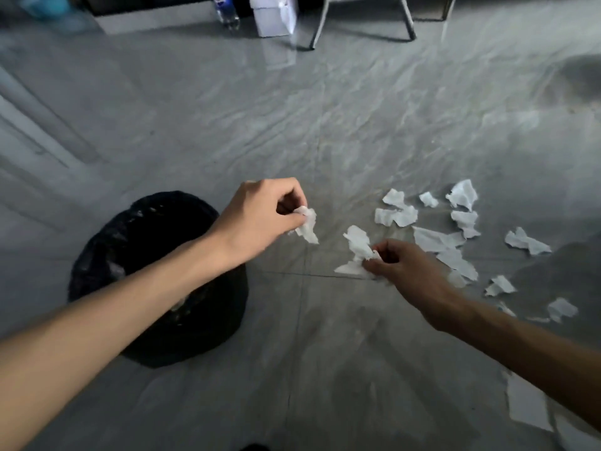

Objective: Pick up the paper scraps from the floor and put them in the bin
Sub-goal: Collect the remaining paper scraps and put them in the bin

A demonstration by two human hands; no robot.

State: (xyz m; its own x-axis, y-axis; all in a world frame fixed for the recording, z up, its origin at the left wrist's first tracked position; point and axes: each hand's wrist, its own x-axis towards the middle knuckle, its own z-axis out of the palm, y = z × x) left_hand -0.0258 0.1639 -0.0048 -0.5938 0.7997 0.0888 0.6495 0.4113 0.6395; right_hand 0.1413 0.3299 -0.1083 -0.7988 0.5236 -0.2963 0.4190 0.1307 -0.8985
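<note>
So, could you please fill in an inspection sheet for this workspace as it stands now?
Surface: grey tiled floor, glossy.
Job's things: bin with black liner, left of the hands; loose paper scraps scattered on the right.
Clutter: bottle and white box at the far edge.
Grips: left hand pinches a scrap; right hand grips a scrap.
Cables: nothing seen.
Surroundings: metal chair legs beyond.
</note>
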